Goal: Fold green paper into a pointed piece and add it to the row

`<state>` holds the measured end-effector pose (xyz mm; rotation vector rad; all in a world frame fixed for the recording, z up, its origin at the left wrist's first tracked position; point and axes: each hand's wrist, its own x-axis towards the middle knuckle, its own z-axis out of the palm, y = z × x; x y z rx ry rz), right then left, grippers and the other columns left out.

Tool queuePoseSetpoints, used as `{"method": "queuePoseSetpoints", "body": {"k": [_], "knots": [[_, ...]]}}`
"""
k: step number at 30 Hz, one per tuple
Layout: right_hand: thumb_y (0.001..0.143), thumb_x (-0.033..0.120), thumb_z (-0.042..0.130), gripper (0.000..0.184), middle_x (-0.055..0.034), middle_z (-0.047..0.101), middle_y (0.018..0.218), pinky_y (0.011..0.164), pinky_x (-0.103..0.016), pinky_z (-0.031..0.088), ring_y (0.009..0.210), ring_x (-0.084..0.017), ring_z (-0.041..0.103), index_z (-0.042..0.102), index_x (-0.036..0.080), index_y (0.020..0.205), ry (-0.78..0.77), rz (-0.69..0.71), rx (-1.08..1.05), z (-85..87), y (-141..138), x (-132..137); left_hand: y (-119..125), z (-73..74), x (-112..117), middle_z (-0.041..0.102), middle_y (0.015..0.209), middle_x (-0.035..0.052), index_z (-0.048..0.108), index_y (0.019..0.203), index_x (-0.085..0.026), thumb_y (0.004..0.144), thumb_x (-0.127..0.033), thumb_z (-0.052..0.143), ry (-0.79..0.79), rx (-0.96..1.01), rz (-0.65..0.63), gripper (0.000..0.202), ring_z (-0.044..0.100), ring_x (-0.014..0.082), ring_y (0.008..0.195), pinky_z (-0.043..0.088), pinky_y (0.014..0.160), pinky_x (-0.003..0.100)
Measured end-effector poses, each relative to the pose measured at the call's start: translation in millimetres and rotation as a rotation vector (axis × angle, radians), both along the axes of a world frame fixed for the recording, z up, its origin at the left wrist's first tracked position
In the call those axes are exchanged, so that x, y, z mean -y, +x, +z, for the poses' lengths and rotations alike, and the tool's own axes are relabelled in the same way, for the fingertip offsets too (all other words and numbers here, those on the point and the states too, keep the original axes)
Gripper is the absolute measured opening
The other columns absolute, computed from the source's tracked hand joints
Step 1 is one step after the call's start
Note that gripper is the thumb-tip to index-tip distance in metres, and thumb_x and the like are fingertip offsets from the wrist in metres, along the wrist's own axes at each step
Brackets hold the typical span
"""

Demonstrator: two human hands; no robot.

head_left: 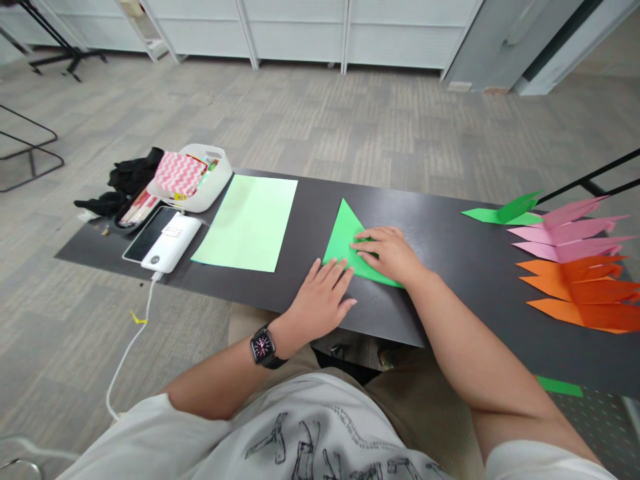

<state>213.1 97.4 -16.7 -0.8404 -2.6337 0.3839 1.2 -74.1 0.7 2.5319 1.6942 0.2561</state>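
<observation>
A bright green paper folded into a triangle (346, 230) lies on the dark table (440, 233) in front of me. My left hand (323, 298) rests flat on the table, fingers stretched out, its fingertips on the triangle's near corner. My right hand (390, 253) lies flat on top of the triangle's right part, fingers extended and pressing the paper down. A dark watch (263, 347) sits on my left wrist.
A pale green sheet (247, 222) lies left of the triangle. Further left are a white power bank (171, 243), a phone (149, 233), a white basket (193, 175) of supplies and black cloth (127, 180). Folded green, pink and orange paper shapes (575, 267) lie at right.
</observation>
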Motion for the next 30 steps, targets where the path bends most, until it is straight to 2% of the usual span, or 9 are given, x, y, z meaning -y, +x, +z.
{"method": "queuePoseSetpoints", "body": {"k": [4,7,10,12,16,18,24,30], "knots": [[0.105,0.030,0.066,0.027,-0.0049,0.077,0.137,0.111,-0.057,0.041,0.128,-0.031,0.066,0.083,0.037,0.124,-0.008,0.001,-0.002,-0.6,0,0,-25,-0.4,2,0.053,0.169,0.0133,0.056,0.161,-0.019,0.114,-0.044,0.047,0.008,-0.010,0.096,0.054,0.045,0.0330,0.160,0.028,0.136,0.060],[0.105,0.030,0.066,0.028,-0.0050,0.077,0.138,0.111,-0.057,0.041,0.128,-0.031,0.066,0.083,0.037,0.124,-0.011,-0.003,0.000,-0.4,0,-1,-30,-0.3,3,0.050,0.171,0.0119,0.058,0.159,-0.021,0.113,-0.044,0.049,0.016,-0.026,0.117,0.052,0.043,0.0349,0.160,0.029,0.135,0.063],[0.105,0.030,0.065,0.028,-0.0054,0.077,0.137,0.111,-0.057,0.041,0.128,-0.031,0.066,0.083,0.037,0.125,-0.017,0.000,0.004,0.6,0,-1,-25,1.1,3,0.046,0.173,0.0154,0.060,0.156,-0.015,0.112,-0.046,0.050,0.035,-0.024,0.094,0.055,0.041,0.0356,0.161,0.028,0.137,0.059],[0.105,0.030,0.065,0.028,-0.0057,0.077,0.136,0.110,-0.056,0.041,0.127,-0.031,0.067,0.084,0.036,0.125,-0.013,0.003,0.002,1.0,0,-1,-19,1.6,2,0.047,0.171,0.0182,0.058,0.157,-0.010,0.113,-0.046,0.048,0.033,-0.013,0.051,0.058,0.043,0.0328,0.160,0.028,0.138,0.054],[0.105,0.030,0.065,0.027,-0.0054,0.077,0.136,0.109,-0.055,0.041,0.125,-0.031,0.067,0.084,0.035,0.124,0.005,0.003,-0.003,0.1,0,0,-6,1.3,3,0.050,0.169,0.0181,0.051,0.162,-0.008,0.114,-0.050,0.044,-0.008,-0.021,-0.002,0.064,0.046,0.0304,0.158,0.028,0.138,0.051],[0.105,0.030,0.065,0.028,-0.0053,0.077,0.136,0.109,-0.055,0.041,0.125,-0.031,0.067,0.083,0.036,0.125,0.004,0.007,-0.003,-0.4,0,0,0,1.5,5,0.049,0.170,0.0172,0.050,0.163,-0.009,0.114,-0.052,0.042,-0.020,-0.042,0.022,0.066,0.045,0.0323,0.159,0.028,0.137,0.054],[0.105,0.030,0.066,0.030,-0.0047,0.078,0.135,0.109,-0.056,0.042,0.126,-0.031,0.067,0.083,0.039,0.128,0.002,0.011,-0.003,-1.4,0,-2,14,2.5,15,0.045,0.174,0.0140,0.049,0.166,-0.017,0.114,-0.060,0.035,-0.018,-0.072,0.132,0.069,0.039,0.0394,0.162,0.020,0.135,0.072],[0.105,0.029,0.066,0.031,-0.0049,0.077,0.136,0.109,-0.057,0.043,0.127,-0.032,0.067,0.082,0.040,0.129,-0.005,0.012,-0.001,-1.9,1,-3,17,1.3,16,0.043,0.176,0.0125,0.048,0.168,-0.018,0.113,-0.060,0.037,-0.027,-0.046,0.157,0.069,0.037,0.0399,0.163,0.022,0.134,0.074]]}}
